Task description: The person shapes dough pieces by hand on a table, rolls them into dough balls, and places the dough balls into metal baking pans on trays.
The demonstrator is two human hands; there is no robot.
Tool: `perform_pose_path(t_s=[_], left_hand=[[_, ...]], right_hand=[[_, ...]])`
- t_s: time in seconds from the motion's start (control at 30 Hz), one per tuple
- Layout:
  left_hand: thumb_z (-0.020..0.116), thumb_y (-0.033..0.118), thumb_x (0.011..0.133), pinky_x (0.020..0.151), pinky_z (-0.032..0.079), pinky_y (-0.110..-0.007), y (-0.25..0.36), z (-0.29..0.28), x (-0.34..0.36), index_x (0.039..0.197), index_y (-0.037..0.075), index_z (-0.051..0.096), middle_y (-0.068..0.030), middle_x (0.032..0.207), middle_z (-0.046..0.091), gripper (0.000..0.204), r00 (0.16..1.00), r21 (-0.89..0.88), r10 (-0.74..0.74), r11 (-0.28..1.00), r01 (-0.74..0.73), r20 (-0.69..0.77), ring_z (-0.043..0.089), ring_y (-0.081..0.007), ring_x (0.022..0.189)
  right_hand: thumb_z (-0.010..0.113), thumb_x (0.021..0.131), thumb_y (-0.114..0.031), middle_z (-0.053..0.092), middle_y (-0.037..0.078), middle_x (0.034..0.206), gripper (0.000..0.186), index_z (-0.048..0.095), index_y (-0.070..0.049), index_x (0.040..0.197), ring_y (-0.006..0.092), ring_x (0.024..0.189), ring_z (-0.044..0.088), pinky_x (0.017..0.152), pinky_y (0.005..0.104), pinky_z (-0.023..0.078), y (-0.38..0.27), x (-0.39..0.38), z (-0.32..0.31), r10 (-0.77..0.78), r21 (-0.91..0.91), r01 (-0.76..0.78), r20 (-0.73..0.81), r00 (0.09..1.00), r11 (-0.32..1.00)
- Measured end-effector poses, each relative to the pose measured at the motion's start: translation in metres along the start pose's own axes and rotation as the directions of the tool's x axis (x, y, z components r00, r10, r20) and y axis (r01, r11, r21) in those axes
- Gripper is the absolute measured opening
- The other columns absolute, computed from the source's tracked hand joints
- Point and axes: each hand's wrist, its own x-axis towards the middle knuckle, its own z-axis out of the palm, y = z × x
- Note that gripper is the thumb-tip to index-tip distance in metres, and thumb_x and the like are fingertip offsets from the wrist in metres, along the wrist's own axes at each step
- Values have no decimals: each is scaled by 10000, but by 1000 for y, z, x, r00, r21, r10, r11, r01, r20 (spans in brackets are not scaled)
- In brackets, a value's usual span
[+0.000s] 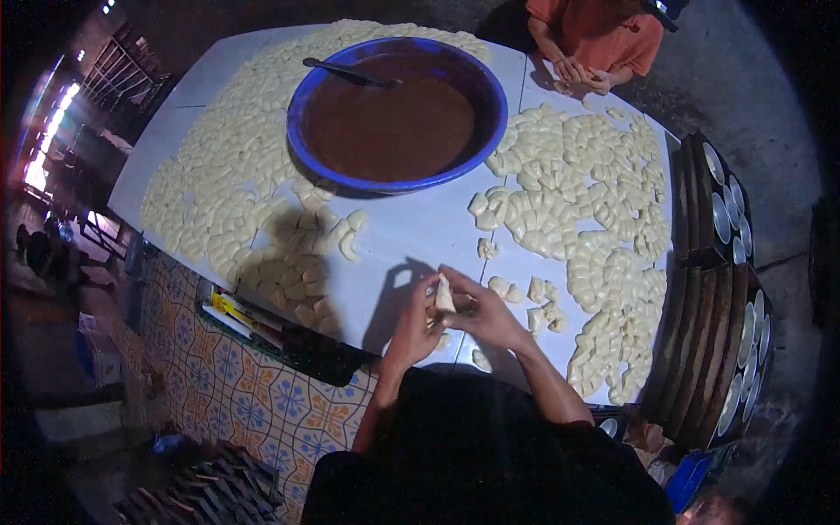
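Close to the table's near edge, my left hand (416,324) and my right hand (490,317) meet around a small piece of pale dough (444,295). Fingers of both hands are closed on it, and part of the piece stands up between them. Loose dough bits (547,306) lie just right of my right hand. Another bit (481,359) rests on the table below that hand. Beyond my hands stands a wide blue basin (398,185) of brown filling, a dark-handled spoon (350,72) leaning in it.
Many dough pieces cover the white tabletop (376,236) at left (219,166) and right (612,289). Across the table a person in an orange shirt (599,35) handles dough. Stacked wooden trays with round metal tins (722,219) stand along the right edge. Patterned tiles (245,385) show at lower left.
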Motion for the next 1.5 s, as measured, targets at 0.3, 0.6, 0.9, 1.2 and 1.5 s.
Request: perform_pose_path(t_s=[0.3,0.6,0.9,1.2,1.5], left_hand=[[498,32,917,680,479,-298,-17,-39,-10,1233,14,442,-81,786,560,321,950,-459,-74,885,-76,-302,544,-148,730],[485,75,915,633,428,-348,48,-2,4,1110,-12,487,-54,733,488,213,978,-842,-25,512,-167,-209,485,-166,671],[667,238,812,982,344,-480,44,-65,13,1221,54,490,-141,1191,512,482,900,653,162,740,160,-404,487,-295,1124],[702,151,798,926,428,-399,-25,-2,-42,1290,2,337,-218,1237,464,630,995,283,23,959,6,-97,511,-355,1111],[514,43,895,784,441,-367,-48,-11,-19,916,-25,586,-164,943,602,101,920,123,-43,988,98,-389,580,-303,873]], right_hand=[[644,809,-33,501,178,1201,562,388,39,1304,210,1034,553,844,383,490,-14,-8,-39,-231,1,438,-848,476,899],[655,865,-264,598,111,939,478,494,-51,1261,132,827,549,754,292,476,44,5,40,-125,201,110,64,990,973],[614,848,-78,641,98,942,202,634,-7,1036,156,874,586,778,289,461,21,-2,9,102,-31,-112,-234,967,993],[651,690,-6,563,129,990,291,587,-52,970,315,1002,552,870,407,436,58,3,27,-267,-491,271,81,960,828],[685,752,-4,536,88,1022,258,603,2,997,163,924,561,738,268,515,-28,-44,-29,-313,-15,366,-550,774,930]])
